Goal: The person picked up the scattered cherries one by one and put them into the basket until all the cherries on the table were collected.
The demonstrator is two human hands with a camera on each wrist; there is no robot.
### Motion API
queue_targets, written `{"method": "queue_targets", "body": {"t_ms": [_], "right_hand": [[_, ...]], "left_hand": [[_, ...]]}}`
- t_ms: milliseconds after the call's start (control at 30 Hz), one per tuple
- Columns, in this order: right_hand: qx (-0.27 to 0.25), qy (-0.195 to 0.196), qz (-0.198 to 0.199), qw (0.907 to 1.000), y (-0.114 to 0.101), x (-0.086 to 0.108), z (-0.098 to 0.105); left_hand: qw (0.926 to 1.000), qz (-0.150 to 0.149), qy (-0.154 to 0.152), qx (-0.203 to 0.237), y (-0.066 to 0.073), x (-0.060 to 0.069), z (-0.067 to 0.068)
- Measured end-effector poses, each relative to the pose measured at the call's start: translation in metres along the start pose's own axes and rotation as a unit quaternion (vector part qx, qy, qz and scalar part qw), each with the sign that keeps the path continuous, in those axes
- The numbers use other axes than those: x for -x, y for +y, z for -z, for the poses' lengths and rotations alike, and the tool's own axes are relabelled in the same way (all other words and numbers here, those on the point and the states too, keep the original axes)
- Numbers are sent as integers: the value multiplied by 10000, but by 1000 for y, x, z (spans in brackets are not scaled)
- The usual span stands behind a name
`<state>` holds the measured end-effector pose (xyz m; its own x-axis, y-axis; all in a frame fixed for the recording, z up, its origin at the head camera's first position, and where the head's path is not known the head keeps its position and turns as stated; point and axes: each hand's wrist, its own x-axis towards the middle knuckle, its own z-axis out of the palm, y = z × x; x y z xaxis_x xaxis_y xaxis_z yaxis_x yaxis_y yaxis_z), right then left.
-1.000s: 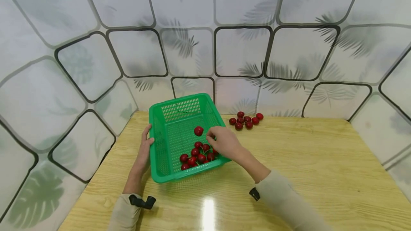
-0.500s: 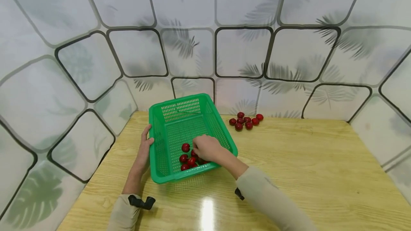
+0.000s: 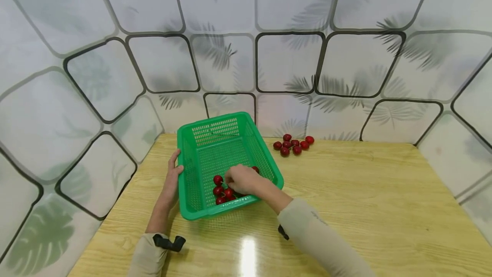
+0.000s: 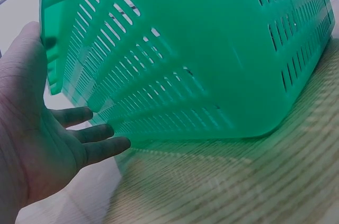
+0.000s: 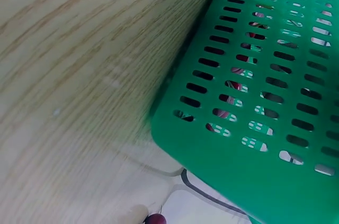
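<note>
A green plastic basket (image 3: pixel 188 202) with slotted sides holds several red cherries (image 3: pixel 228 193) near its front edge. My left hand (image 3: pixel 171 183) rests against the basket's left side, thumb at the rim. In the left wrist view, the fingers of this hand (image 4: pixel 39 144) are extended beside the slotted wall. Inside the basket, my right hand (image 3: pixel 246 180) has its fingers curled, apparently pinching the stem of one cherry (image 3: pixel 218 180) just left of the fingertips. That hand covers some other cherries, and one cherry (image 3: pixel 255 169) peeks out behind it. The right wrist view does not show the right hand.
Several more cherries (image 3: pixel 295 144) lie in a loose group on the wooden table (image 3: pixel 357 191), right of the basket near the wall. A patterned wall covering (image 3: pixel 288 63) stands behind and on both sides. The basket's slotted side (image 5: pixel 249 107) fills much of the right wrist view.
My right hand has moved left and lower into the basket, and the cherry beside its fingertips has moved with it to the front-left cherries. The left hand and the basket have stayed in place.
</note>
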<state>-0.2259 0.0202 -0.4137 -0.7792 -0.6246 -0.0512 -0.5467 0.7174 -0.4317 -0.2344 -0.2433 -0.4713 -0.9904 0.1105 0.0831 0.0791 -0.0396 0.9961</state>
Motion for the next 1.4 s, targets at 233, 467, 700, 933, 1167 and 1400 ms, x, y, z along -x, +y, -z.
{"method": "queue_targets", "body": {"t_ms": [233, 467, 700, 933, 1167, 1400], "right_hand": [[19, 149, -403, 9991, -1, -2, -2], [198, -16, -489, 9986, 1, -2, -4], [167, -130, -449, 9988, 1, -1, -2], [230, -155, -562, 9980, 0, 0, -1], [248, -2, -857, 9960, -1, 1, 0], [107, 254, -884, 9957, 1, 1, -1]], "left_hand": [[10000, 22, 14, -59, 1, 2, 1], [9999, 106, 36, -125, 2, 2, 1], [9998, 116, 19, -148, 1, 0, 0], [9999, 13, -2, -138, -1, 0, 1], [9998, -4, 85, -159, 0, -1, -1], [9998, 53, 87, -141, 1, 0, -2]]}}
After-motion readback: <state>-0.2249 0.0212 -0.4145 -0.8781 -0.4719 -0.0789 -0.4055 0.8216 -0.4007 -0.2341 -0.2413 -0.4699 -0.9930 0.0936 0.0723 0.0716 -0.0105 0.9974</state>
